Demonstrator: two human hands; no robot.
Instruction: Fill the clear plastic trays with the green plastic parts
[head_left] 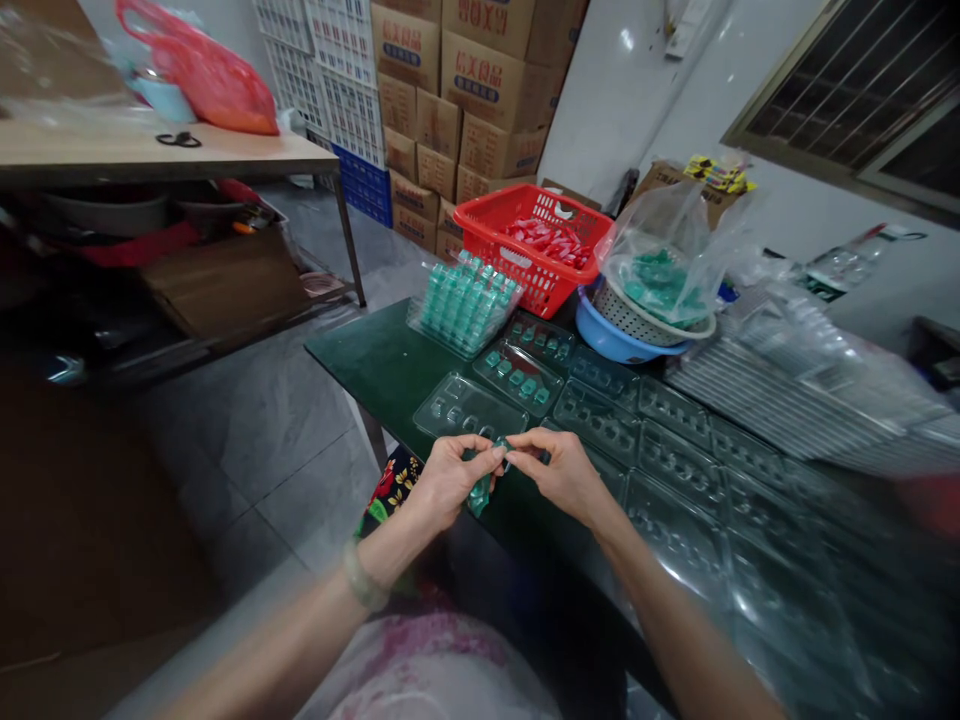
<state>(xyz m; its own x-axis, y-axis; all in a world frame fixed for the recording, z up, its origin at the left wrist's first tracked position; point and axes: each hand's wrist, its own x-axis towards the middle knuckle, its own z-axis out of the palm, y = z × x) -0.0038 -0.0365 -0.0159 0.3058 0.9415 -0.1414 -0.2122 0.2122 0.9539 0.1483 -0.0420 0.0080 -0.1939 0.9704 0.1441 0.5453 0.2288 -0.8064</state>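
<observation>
My left hand (459, 475) is closed around several small green pieces (478, 495), some of them showing below its fingers. Fingertips of my right hand (559, 462) pinch one small green piece (502, 447) where both hands meet, over the near table edge. Just beyond them lies a clear plastic tray (469, 395) with a row of small moulded hollows and no green in them. Behind it, another clear tray (501, 368) holds several green pieces in its row. What exactly the green pieces are is too small to tell.
Many clear trays (675, 480) cover the green table (367, 345). At the back stand a pile of filled green trays (465, 300), a red basket (499, 250) with red-wrapped pieces, and a blue basin (607, 335) under a colander (637, 315). Cardboard boxes (480, 80) are stacked behind.
</observation>
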